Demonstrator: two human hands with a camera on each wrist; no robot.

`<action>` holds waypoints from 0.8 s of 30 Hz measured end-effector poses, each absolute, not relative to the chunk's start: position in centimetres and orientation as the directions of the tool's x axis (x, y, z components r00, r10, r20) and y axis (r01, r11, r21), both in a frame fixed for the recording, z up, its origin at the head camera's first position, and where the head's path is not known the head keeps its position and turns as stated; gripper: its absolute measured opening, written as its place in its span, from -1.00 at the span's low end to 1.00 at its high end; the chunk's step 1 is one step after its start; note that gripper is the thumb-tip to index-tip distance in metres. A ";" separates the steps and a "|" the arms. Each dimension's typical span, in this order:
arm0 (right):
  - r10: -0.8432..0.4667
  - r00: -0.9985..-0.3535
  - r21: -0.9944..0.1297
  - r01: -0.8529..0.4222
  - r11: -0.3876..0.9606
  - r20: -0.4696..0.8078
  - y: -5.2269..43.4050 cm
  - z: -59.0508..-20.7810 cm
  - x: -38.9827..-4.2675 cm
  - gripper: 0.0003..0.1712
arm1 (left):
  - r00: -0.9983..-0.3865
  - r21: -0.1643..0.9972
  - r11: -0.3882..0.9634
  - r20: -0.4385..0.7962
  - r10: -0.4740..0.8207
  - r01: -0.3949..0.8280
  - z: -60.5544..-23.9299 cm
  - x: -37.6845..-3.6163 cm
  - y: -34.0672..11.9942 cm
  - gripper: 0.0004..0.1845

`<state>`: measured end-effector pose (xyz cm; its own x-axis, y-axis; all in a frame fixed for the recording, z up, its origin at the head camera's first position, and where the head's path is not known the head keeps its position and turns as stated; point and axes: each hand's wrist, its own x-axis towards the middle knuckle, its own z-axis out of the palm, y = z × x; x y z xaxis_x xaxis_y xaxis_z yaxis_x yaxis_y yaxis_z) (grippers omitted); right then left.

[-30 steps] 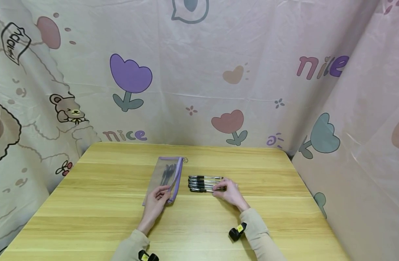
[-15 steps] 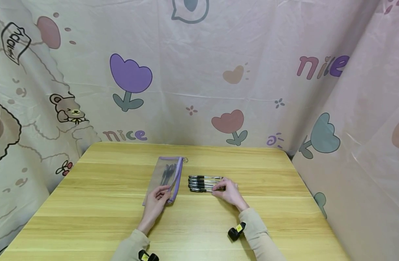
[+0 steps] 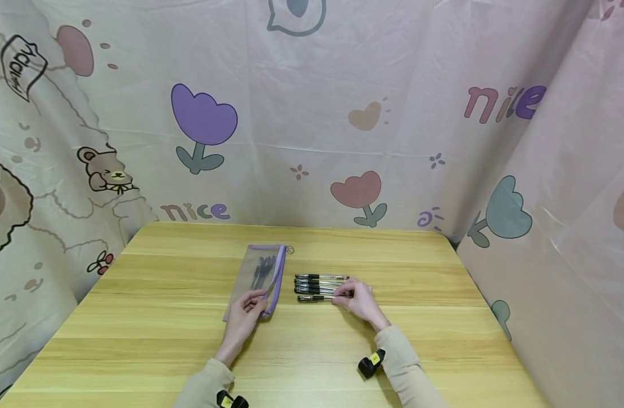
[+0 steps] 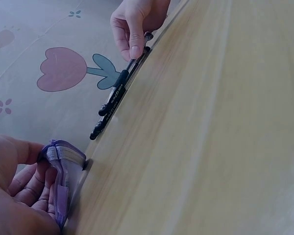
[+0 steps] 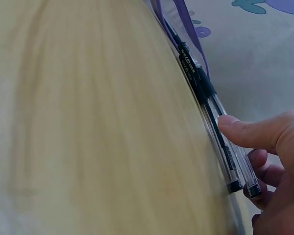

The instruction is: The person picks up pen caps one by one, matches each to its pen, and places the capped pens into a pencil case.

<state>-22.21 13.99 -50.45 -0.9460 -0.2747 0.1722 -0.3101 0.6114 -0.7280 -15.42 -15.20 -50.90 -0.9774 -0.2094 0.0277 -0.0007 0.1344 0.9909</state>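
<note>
Pens (image 3: 319, 286) lie in a row just right of the mesh pouch (image 3: 258, 277), whose near end the left hand (image 3: 242, 317) pinches, while the right hand (image 3: 357, 300) has drawn the nearest pen (image 3: 317, 298) slightly clear of the row; the left wrist view shows fingers (image 4: 132, 34) pinching that pen (image 4: 118, 88), and the right wrist view the thumb (image 5: 250, 132) pressing its barrel (image 5: 225, 147), so one pen is singled out.
</note>
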 end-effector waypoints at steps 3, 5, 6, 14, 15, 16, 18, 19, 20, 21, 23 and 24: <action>-0.273 -0.947 -0.728 -0.308 0.612 0.171 14.0 -50.2 -22.1 -0.93 | -0.976 0.992 0.125 0.027 -0.214 0.000 -50.9 -15.5 -15.2 -0.70; -0.275 -0.946 -0.726 -0.309 0.615 0.170 14.0 -50.2 -22.1 -0.93 | -0.976 0.993 0.122 0.028 -0.215 0.001 -50.9 -15.5 -15.2 -0.70; -0.276 -0.946 -0.727 -0.308 0.614 0.167 14.0 -50.1 -22.1 -0.93 | -0.976 0.993 0.121 0.028 -0.216 0.002 -50.9 -15.5 -15.2 -0.70; -0.297 -0.943 -0.740 -0.309 0.598 0.153 14.1 -49.6 -21.7 -0.93 | -0.974 0.993 0.114 0.028 -0.227 0.002 -50.8 -15.5 -15.1 -0.71; -0.298 -0.943 -0.740 -0.308 0.599 0.151 14.1 -49.5 -21.7 -0.93 | -0.974 0.994 0.114 0.028 -0.226 0.002 -50.8 -15.5 -15.1 -0.71; -0.300 -0.942 -0.737 -0.310 0.600 0.152 14.1 -49.5 -21.7 -0.93 | -0.974 0.993 0.115 0.029 -0.225 0.003 -50.8 -15.5 -15.1 -0.70; -0.301 -0.942 -0.736 -0.310 0.601 0.151 14.0 -49.4 -21.6 -0.93 | -0.974 0.994 0.110 0.027 -0.223 0.002 -50.8 -15.5 -15.1 -0.70; -0.299 -0.943 -0.738 -0.305 0.602 0.146 14.0 -49.3 -21.6 -0.93 | -0.975 0.994 0.110 0.028 -0.222 0.004 -50.8 -15.4 -15.1 -0.69; -0.295 -0.946 -0.742 -0.296 0.601 0.138 14.0 -49.3 -21.6 -0.93 | -0.975 0.994 0.107 0.027 -0.221 0.004 -50.8 -15.4 -15.1 -0.69; -0.292 -0.947 -0.746 -0.289 0.600 0.133 14.0 -49.2 -21.6 -0.94 | -0.975 0.994 0.106 0.029 -0.219 0.005 -50.7 -15.4 -15.1 -0.68; -0.285 -0.951 -0.756 -0.273 0.594 0.119 13.9 -49.2 -21.6 -0.94 | -0.975 0.995 0.102 0.032 -0.220 0.010 -50.7 -15.3 -15.0 -0.67; -0.283 -0.952 -0.761 -0.267 0.591 0.114 13.9 -49.2 -21.6 -0.94 | -0.975 0.995 0.099 0.032 -0.220 0.010 -50.6 -15.3 -15.0 -0.67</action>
<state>-21.62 13.86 -49.16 -0.9522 -0.2835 0.1142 -0.2673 0.5910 -0.7611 -15.28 -15.04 -50.62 -0.9751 -0.2195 0.0320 0.0105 0.0988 0.9951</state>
